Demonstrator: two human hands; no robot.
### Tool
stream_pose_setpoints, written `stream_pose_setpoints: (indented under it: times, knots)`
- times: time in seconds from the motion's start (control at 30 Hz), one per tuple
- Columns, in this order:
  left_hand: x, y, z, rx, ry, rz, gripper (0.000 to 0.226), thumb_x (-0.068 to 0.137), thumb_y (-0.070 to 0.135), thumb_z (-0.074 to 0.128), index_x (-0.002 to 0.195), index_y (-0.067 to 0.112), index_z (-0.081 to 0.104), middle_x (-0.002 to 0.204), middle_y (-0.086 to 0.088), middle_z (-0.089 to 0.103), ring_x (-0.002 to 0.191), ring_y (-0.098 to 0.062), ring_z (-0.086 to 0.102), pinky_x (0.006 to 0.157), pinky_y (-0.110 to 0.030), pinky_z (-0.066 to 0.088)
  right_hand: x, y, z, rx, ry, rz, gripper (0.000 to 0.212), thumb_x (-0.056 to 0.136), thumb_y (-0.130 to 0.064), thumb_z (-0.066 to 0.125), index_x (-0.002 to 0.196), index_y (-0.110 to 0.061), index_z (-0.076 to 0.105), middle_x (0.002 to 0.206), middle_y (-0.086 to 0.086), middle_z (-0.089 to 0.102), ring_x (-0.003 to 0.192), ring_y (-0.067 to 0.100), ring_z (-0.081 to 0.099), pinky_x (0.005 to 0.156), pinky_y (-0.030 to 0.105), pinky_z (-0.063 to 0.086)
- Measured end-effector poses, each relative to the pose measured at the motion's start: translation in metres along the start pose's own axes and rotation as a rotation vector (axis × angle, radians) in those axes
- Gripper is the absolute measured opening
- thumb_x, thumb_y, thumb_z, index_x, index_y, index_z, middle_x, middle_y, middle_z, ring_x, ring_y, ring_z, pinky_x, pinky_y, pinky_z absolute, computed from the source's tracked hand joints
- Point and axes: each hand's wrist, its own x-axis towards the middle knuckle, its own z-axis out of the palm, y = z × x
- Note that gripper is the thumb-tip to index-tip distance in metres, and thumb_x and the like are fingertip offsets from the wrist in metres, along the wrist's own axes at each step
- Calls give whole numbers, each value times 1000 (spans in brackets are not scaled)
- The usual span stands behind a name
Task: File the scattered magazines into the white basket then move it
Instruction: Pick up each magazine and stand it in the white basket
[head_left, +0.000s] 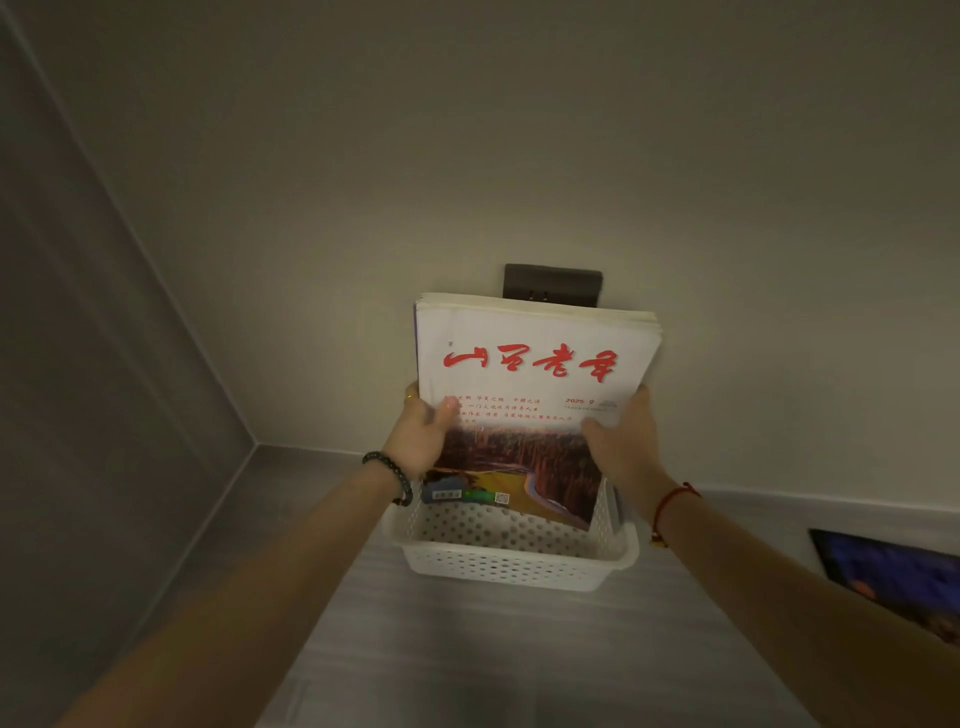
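A stack of magazines stands upright in the white perforated basket, its lower edge inside the basket. The front cover is white with red lettering above a reddish landscape photo. My left hand grips the stack's left edge, thumb on the cover. On the right edge, my right hand holds it the same way. The basket sits on a grey floor against the wall.
A dark wall socket shows just behind the stack's top. Another magazine with a dark blue cover lies on the floor at the right. A grey wall panel closes off the left side, forming a corner.
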Motion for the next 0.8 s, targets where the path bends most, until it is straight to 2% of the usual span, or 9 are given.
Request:
stream_pose_setpoints:
  times: [0.13, 0.23, 0.37, 0.43, 0.53, 0.6, 0.67, 0.73, 0.8]
  knots:
    - [7, 1, -4, 86, 30, 31, 40, 95, 20, 38, 130, 3, 25, 126, -10, 47, 120, -25, 46, 97, -36, 43, 6, -3, -6, -78, 14, -103, 36, 88, -8, 51, 122, -8, 39, 123, 13, 55, 111, 29, 55, 81, 32, 47]
    - [9, -2, -1, 134, 75, 36, 39, 95, 22, 38, 127, 2, 28, 129, -14, 49, 118, -25, 48, 90, -30, 41, 6, 3, -12, -127, -53, -125, 37, 90, -8, 49, 125, -9, 37, 126, 11, 53, 114, 28, 53, 80, 27, 42]
    - [6, -3, 4, 162, 132, 1, 46, 93, 29, 40, 128, 1, 28, 131, -17, 50, 117, -29, 49, 85, -30, 41, 9, 3, -23, -148, -175, -102, 48, 84, 1, 53, 127, -7, 35, 128, 14, 52, 117, 30, 51, 83, 30, 44]
    - [2, -6, 5, 111, 153, -53, 53, 92, 32, 41, 133, 3, 25, 134, -16, 48, 119, -31, 49, 87, -33, 43, 8, 2, -30, -135, -238, -97, 51, 83, 1, 56, 129, -7, 36, 129, 15, 52, 118, 31, 50, 87, 34, 45]
    - [-12, -10, 7, 88, 233, -135, 64, 91, 37, 42, 141, 6, 15, 144, -17, 36, 128, -32, 41, 100, -40, 38, 3, 6, -46, -132, -294, -43, 63, 83, 1, 57, 138, -8, 26, 139, 15, 41, 125, 31, 43, 101, 39, 41]
    - [-24, -11, 12, 53, 328, -140, 63, 92, 35, 43, 141, 5, 16, 147, -18, 30, 132, -33, 35, 106, -41, 32, -3, 13, -64, -155, -297, -24, 64, 84, 2, 54, 139, -9, 24, 141, 14, 37, 125, 30, 42, 99, 32, 39]
    - [-42, -10, 20, -11, 394, -86, 56, 92, 29, 44, 137, 4, 24, 143, -20, 36, 128, -33, 40, 102, -39, 35, -11, 26, -89, -166, -285, -16, 60, 85, 4, 53, 138, -8, 28, 138, 16, 40, 120, 30, 46, 92, 28, 40]
    - [-61, -10, 33, -18, 417, 25, 39, 93, 24, 44, 127, 4, 38, 128, -21, 51, 115, -32, 50, 94, -37, 40, -21, 45, -119, -146, -252, 14, 55, 84, 8, 52, 134, -4, 34, 135, 21, 42, 112, 31, 49, 81, 24, 43]
    - [-78, -10, 55, -38, 353, 93, 20, 93, 21, 44, 109, 9, 49, 100, -15, 63, 95, -31, 59, 83, -38, 49, -33, 71, -153, -105, -201, 65, 53, 83, 12, 52, 132, 0, 36, 133, 26, 41, 105, 33, 49, 73, 22, 45]
